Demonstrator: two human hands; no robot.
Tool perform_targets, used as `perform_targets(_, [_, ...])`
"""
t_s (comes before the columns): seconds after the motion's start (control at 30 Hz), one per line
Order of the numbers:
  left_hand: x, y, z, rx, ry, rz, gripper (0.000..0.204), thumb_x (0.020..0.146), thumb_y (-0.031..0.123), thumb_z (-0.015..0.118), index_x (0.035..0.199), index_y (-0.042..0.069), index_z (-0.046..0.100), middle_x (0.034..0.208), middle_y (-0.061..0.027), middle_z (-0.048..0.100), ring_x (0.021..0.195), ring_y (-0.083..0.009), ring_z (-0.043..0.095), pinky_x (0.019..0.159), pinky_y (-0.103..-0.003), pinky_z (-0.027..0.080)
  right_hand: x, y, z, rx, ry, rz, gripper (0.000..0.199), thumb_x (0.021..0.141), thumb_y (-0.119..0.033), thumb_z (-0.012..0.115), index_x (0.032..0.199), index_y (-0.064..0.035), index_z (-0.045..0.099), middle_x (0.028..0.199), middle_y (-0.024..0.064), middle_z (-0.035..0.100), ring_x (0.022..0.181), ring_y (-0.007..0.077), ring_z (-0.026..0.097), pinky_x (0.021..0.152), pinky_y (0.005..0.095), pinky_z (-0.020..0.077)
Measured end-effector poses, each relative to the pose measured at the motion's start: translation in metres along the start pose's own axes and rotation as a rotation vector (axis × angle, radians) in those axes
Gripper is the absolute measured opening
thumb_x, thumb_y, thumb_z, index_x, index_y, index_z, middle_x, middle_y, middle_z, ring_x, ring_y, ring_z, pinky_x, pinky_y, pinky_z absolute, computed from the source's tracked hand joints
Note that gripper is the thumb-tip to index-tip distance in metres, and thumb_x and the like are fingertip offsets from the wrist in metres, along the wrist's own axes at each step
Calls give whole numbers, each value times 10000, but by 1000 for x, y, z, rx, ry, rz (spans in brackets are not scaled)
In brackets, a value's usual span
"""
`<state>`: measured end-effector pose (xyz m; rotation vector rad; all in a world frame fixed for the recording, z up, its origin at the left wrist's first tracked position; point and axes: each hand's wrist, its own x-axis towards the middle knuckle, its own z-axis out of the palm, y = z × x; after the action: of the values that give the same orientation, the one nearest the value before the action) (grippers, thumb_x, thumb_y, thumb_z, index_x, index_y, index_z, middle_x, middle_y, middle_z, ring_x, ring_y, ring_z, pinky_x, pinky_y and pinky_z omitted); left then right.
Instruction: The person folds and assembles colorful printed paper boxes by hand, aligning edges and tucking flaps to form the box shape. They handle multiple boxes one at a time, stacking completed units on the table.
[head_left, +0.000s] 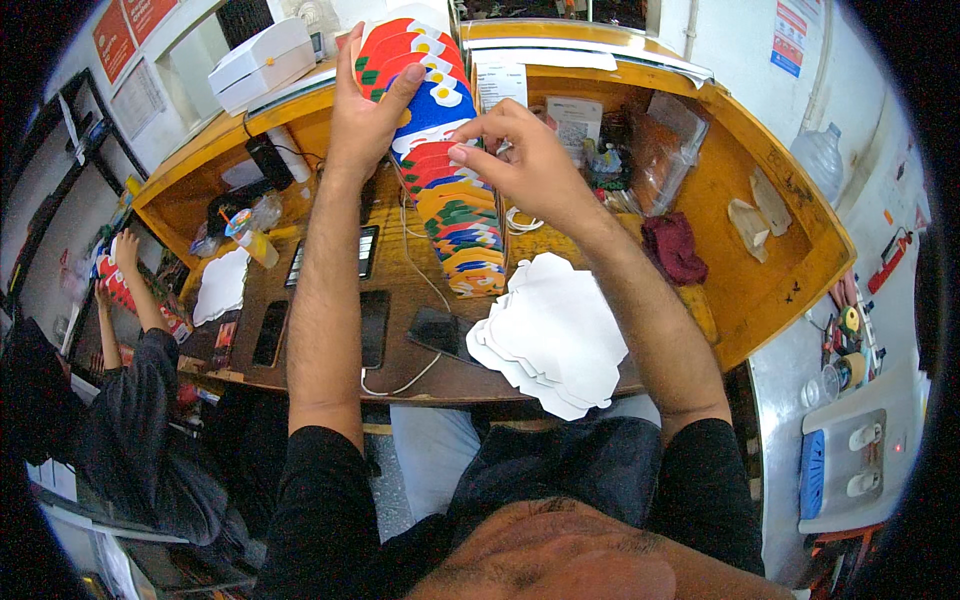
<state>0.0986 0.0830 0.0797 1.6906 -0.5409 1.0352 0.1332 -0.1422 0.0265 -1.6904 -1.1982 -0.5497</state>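
Clamping the colourful stack (462, 225) along its edge, left grip (365, 115) faces right grip (530, 165), whose closure's unclear.

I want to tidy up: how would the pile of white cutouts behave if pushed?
The white cutouts would probably slide apart, being unevenly stacked. They look thin and flat, so likely light. Some overhang the desk and might fall.

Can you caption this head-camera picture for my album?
Left hand holding a long row of colourful cutouts, right hand at its edge, with a white stack on the wooden desk.
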Motion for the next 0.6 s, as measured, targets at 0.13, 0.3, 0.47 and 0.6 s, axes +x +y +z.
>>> perform_targets(0.13, [-2, 2, -1, 75, -42, 33, 1074, 908, 337, 908, 1680, 62, 214, 1418, -210, 629, 1233, -246, 693, 1013, -386, 610, 1, 0, -2, 119, -38, 119, 421, 926, -345, 870, 1220, -65, 753, 1043, 67, 550, 949, 175, 585, 853, 365, 554])
perform_targets(0.3, [-14, -2, 3, 75, -87, 121, 1078, 916, 298, 899, 1698, 94, 184, 1529, -229, 537, 1317, -276, 644, 1067, -429, 585, -8, 13, 24, -160, 249, -109, 1229, 788, -443, 980, 1629, -44, 178, 1402, 220, 471, 1388, 310, 466, 1172, 437, 443])
perform_targets(0.47, [-13, 2, -3, -10, -288, 81, 1119, 925, 245, 883, 1732, 111, 119, 1571, -215, 513, 1363, -263, 610, 1093, -432, 566, -13, 39, 28, 333, -48, 130, 1408, 780, -406, 992, 1680, -23, -21, 1578, 302, 408, 1464, 361, 494, 1222, 478, 447])
perform_targets(0.6, [-10, 4, 0, 19, -323, 49, 1124, 934, 226, 874, 1741, 139, 97, 1579, -232, 501, 1370, -262, 606, 1110, -441, 552, -8, 49, 30, 381, -72, 180, 1496, 721, -462, 1020, 1661, 51, -25, 1597, 328, 403, 1439, 364, 530, 1214, 450, 449])
